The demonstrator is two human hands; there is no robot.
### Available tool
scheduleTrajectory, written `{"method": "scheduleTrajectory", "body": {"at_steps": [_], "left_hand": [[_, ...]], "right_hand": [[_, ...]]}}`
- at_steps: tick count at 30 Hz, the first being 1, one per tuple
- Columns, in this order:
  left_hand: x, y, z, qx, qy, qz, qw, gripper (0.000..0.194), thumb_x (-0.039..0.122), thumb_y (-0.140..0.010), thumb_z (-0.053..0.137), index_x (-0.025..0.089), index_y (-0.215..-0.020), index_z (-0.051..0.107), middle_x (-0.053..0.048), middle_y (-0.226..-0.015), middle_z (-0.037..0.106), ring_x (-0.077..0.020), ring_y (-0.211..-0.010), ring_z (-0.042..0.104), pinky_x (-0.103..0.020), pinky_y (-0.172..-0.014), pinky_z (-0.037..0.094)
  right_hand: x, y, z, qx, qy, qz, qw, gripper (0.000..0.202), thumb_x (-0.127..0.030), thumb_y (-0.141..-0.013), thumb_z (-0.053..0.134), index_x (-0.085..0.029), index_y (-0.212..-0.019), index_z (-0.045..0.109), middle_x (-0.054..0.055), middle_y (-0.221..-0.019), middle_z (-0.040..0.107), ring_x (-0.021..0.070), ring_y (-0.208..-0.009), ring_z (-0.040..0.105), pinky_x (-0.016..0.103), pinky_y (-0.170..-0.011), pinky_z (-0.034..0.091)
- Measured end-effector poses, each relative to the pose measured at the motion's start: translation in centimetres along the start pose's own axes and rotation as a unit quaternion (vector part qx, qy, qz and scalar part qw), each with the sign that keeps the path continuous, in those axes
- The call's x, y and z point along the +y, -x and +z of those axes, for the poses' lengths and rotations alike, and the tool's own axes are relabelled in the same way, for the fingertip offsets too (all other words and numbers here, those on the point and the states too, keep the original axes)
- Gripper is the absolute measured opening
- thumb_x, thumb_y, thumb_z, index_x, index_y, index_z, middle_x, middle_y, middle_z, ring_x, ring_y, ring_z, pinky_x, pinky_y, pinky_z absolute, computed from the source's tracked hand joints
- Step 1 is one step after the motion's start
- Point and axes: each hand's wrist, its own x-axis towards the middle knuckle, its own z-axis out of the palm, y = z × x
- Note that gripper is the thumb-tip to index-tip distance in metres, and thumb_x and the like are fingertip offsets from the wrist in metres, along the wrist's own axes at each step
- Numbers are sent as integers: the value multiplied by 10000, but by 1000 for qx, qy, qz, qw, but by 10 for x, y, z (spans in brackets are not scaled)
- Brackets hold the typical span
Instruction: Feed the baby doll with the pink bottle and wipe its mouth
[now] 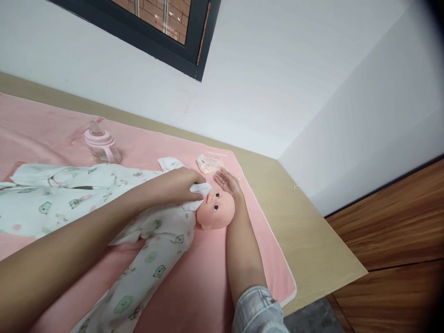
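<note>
A baby doll (222, 210) with a bald head lies on its back, dressed in a white romper (152, 231) with green animal prints. My left hand (183, 182) reaches across its chest and pinches a white wipe (201, 189) at the doll's mouth and chin. On the far side of the head, my right hand (229, 181) has its fingers stretched out and holds nothing, its wrist alongside the crown. Close to those fingertips lies a small clear plastic packet (208, 163), its contents hard to make out.
A pink baby bottle (101, 145) with a handle lies beyond the doll's legs. Underneath is a pink blanket (204, 273) on a beige tabletop (298, 231). A white wall (249, 92) with a dark-framed window (194, 55) stands behind; wooden panelling (398, 222) is at right.
</note>
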Motion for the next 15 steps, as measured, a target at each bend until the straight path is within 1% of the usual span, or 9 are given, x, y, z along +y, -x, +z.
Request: {"method": "scheduleTrajectory", "body": {"at_steps": [5, 8, 11, 13, 15], "left_hand": [[-7, -2, 0, 1, 4, 13, 1000, 236, 258, -754, 559, 184, -612, 385, 14, -591, 461, -145, -551, 427, -285, -508, 263], [-7, -3, -1, 17, 1, 18, 1000, 228, 246, -762, 556, 184, -618, 391, 17, -591, 462, -144, -557, 429, -284, -515, 274], [-6, -3, -1, 21, -8, 21, 1000, 222, 234, -768, 552, 182, -613, 402, 15, -585, 475, -146, -556, 440, -284, -518, 273], [-5, -4, -1, 20, -12, 23, 999, 211, 241, -778, 549, 181, -614, 430, 11, -591, 498, -151, -561, 459, -282, -521, 278], [-4, -4, 0, 29, -9, 28, 999, 175, 254, -794, 538, 181, -641, 494, 6, -624, 545, -159, -590, 497, -277, -536, 292]], "right_hand": [[1, -3, -2, -12, -11, 2, 1000, 218, -194, -791, 657, -192, -1008, 636, 20, -840, 714, 141, -839, 704, 351, -951, 571], [3, -5, -4, -18, -12, 1, 1000, 223, -205, -785, 673, -197, -1005, 636, 18, -848, 715, 138, -844, 704, 350, -953, 569], [4, -7, -6, -29, -21, -2, 999, 236, -209, -775, 683, -192, -1005, 631, 19, -851, 717, 137, -840, 701, 346, -944, 572], [5, -8, -7, -31, -26, -2, 999, 239, -211, -770, 688, -188, -1001, 628, 21, -849, 718, 137, -838, 699, 342, -940, 573], [5, -8, -7, -27, -23, 0, 999, 243, -222, -768, 696, -189, -999, 628, 24, -863, 721, 141, -856, 700, 342, -943, 571]]}}
